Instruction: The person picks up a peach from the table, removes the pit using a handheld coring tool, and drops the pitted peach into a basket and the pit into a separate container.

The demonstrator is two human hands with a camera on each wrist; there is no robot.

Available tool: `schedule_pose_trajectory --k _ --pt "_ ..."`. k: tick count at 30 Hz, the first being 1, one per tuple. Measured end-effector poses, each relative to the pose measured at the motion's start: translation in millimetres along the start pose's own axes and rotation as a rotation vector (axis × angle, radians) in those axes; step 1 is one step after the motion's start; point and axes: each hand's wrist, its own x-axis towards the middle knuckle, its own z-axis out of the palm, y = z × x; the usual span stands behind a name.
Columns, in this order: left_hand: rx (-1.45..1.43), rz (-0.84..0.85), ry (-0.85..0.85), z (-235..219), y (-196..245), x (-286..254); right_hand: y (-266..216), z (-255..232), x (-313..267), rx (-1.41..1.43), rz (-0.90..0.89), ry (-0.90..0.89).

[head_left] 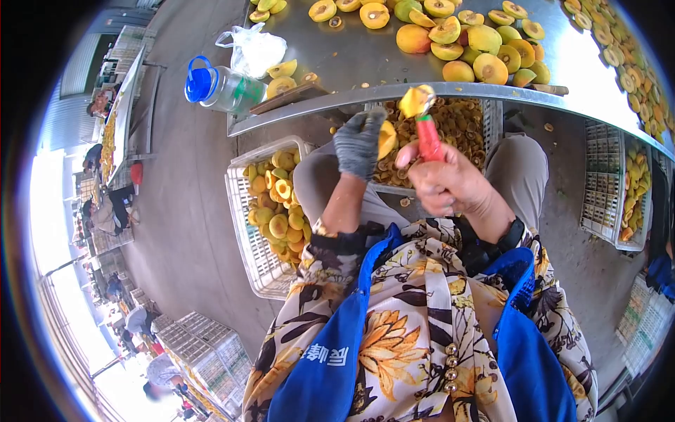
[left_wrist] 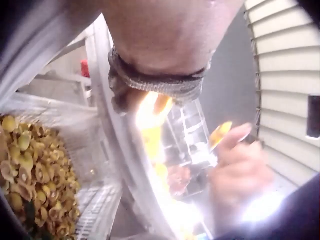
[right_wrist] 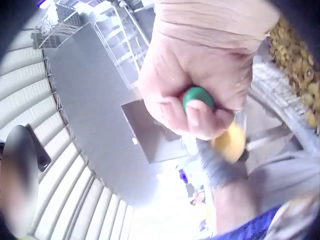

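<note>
The left hand (head_left: 357, 149), in a grey glove, holds a yellow fruit half (head_left: 387, 139) on its inner side. Fingers of the bare right hand (head_left: 450, 181) curl round the red handle (head_left: 428, 139) of a tool with a green band. A yellow fruit piece (head_left: 416, 100) sits at the tool's metal tip. In the right wrist view the handle's green end (right_wrist: 197, 98) shows inside the right hand (right_wrist: 192, 85), with the fruit half (right_wrist: 231, 143) near the gloved left hand (right_wrist: 217, 165). The glove cuff (left_wrist: 160, 86) hides the left fingers in the left wrist view.
Cut fruit (head_left: 485, 40) lies on the metal table (head_left: 309, 63), beyond its raised edge. A bottle (head_left: 228, 89) and plastic bag (head_left: 256, 50) stand at left. Below are a crate (head_left: 242, 232) of fruit halves and another crate (head_left: 492, 126) of small pieces between the knees.
</note>
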Motion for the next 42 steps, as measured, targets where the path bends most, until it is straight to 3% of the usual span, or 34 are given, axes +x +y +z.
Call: schedule_pose_trajectory --k 2,4,5,6,8,9,11,12,14,16,18,20,23,26,30,32,34,35,36,38,39,41,42 --pt "0.161 0.144 0.032 -27.6 17.2 -8.5 -3.7 -18.8 3.1 -0.162 -0.012 0.196" --pt "1.182 0.863 0.05 -88.7 8.5 -10.5 19.4 -64.9 18.9 -0.789 -0.016 0.515" --pt "1.053 0.493 0.082 -108.7 14.2 -15.7 12.5 -67.8 20.2 -1.191 0.328 0.727" --pt "0.91 0.129 0.105 -125.3 22.7 -21.8 15.7 -68.3 16.7 -1.186 0.325 0.734" --pt "1.405 -0.148 0.114 -150.7 44.8 -30.5 29.0 -67.4 10.9 -0.942 0.15 0.647" --pt "1.414 -0.152 0.109 -163.0 40.8 -37.5 31.0 -63.5 11.2 -0.944 0.147 0.659" --pt "1.33 0.093 0.238 -177.1 27.0 -41.4 34.3 -64.9 13.5 -0.96 0.137 0.649" --pt "1.33 0.094 0.239 -170.1 24.9 -38.9 36.5 -65.9 13.9 -0.984 0.134 0.638" --pt "0.872 0.162 0.052 -134.3 21.0 -30.4 40.7 -69.1 11.7 -0.916 0.071 0.632" --pt "0.747 0.296 -0.095 -77.8 37.4 -21.4 38.6 -71.7 8.3 -0.85 -0.015 0.641" --pt "0.874 0.366 -0.091 -28.7 62.1 -6.5 35.1 -72.7 1.1 -0.763 -0.14 0.738" --pt "0.971 0.468 -0.111 9.6 72.2 31.5 30.5 -74.8 -6.7 -0.697 -0.116 0.758" --pt "1.035 0.429 -0.169 70.7 80.5 104.4 28.8 -74.7 -16.1 -0.854 -0.172 0.88" --pt "1.111 0.398 -0.233 110.9 55.5 153.2 26.3 -70.8 -24.7 -0.816 -0.237 0.847" --pt "1.08 0.298 -0.432 115.2 56.2 180.1 24.1 -78.6 -32.6 -0.958 -0.315 0.9" --pt "1.082 0.305 -0.451 104.9 48.8 181.3 23.8 -85.8 -31.0 -0.946 -0.3 0.912" --pt "0.39 0.072 -0.337 88.3 34.6 170.9 12.6 -71.9 -30.2 -1.07 -0.284 0.996" --pt "-0.047 -0.222 -0.399 78.1 37.8 157.5 7.3 -64.1 -27.5 -1.064 -0.282 0.988" --pt "-0.04 -0.23 -0.391 66.7 43.7 137.9 2.3 -55.5 -25.3 -1.106 -0.28 0.958" --pt "-0.803 -0.187 -0.748 45.7 52.1 104.4 -1.6 -46.2 -16.7 -1.144 -0.274 0.918" --pt "-0.8 -0.19 -0.736 43.8 55.9 88.6 -2.6 -43.3 -11.4 -1.212 -0.432 0.807" --pt "-0.993 -0.277 -0.342 48.5 57.3 57.3 -3.5 -42.6 2.4 -1.325 -0.771 0.607" --pt "-0.957 -0.373 -0.461 40.1 51.9 48.5 -2.8 -41.2 6.3 -1.321 -0.764 0.604"
